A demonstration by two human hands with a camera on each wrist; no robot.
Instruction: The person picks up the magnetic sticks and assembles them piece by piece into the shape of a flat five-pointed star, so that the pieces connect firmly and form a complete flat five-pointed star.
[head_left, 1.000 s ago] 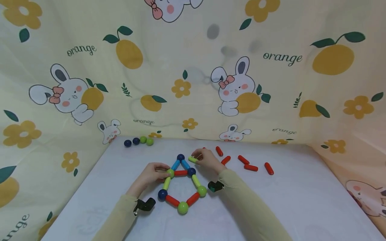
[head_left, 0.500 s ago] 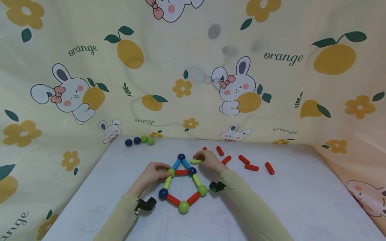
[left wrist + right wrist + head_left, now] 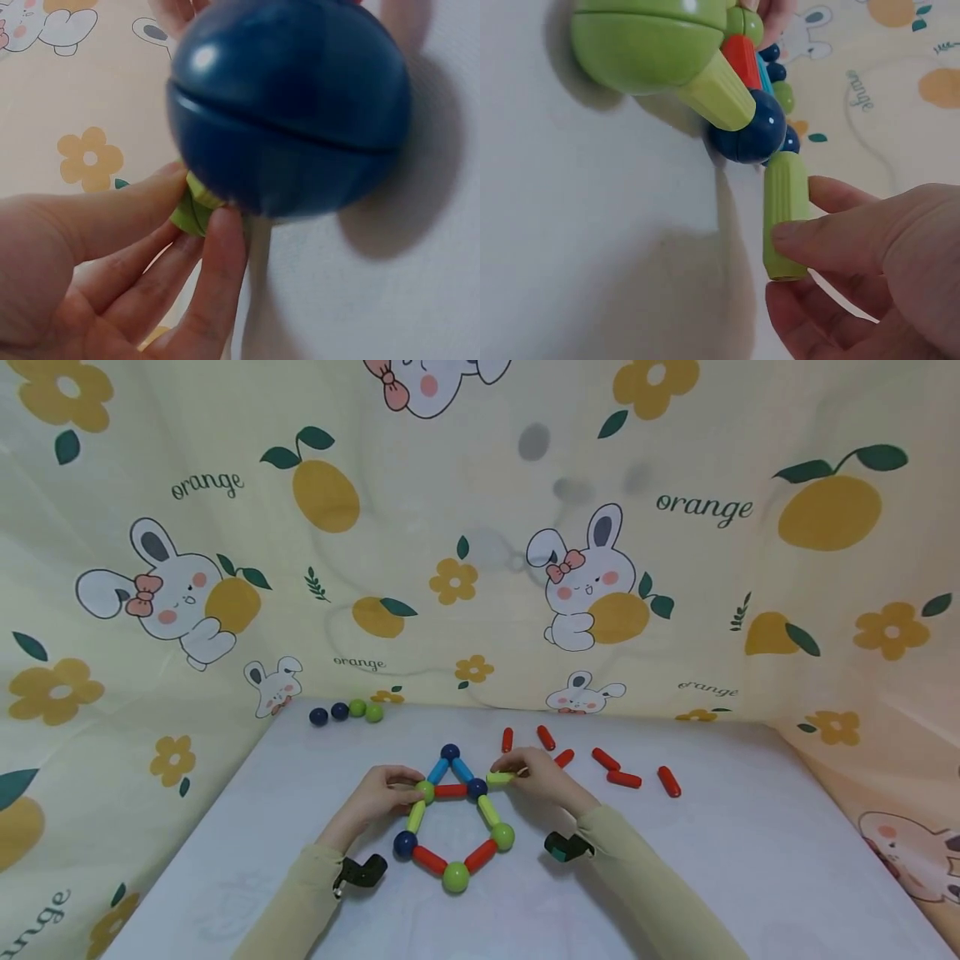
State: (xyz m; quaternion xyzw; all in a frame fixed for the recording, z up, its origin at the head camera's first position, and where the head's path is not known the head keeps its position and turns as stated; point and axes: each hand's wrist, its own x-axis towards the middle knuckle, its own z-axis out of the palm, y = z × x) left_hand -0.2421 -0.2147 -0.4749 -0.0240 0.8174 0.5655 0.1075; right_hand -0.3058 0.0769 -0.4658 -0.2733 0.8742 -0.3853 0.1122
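Note:
Balls and rods lie joined on the table as a triangle above a five-sided ring. My left hand [image 3: 378,793] pinches the green ball [image 3: 426,791] at the ring's upper left corner. In the left wrist view, a large dark blue ball [image 3: 292,105] partly covers those fingertips. Between thumb and fingers, my right hand [image 3: 543,778] pinches a light green rod [image 3: 786,217]. One end of that rod is right at the dark blue ball [image 3: 477,788] on the upper right corner; the rod points outward to the right. A red rod [image 3: 451,791] links the two upper corner balls.
Several loose red rods [image 3: 624,779] are scattered behind and right of my right hand. At the back left, two dark blue balls [image 3: 318,717] and two green balls [image 3: 373,713] stand in a group. A printed cloth [image 3: 495,635] hangs along the table's back edge.
My right hand has moved right and nearer to me, carrying the light green rod down beside the upper right dark blue ball. My left hand stays on the green ball.

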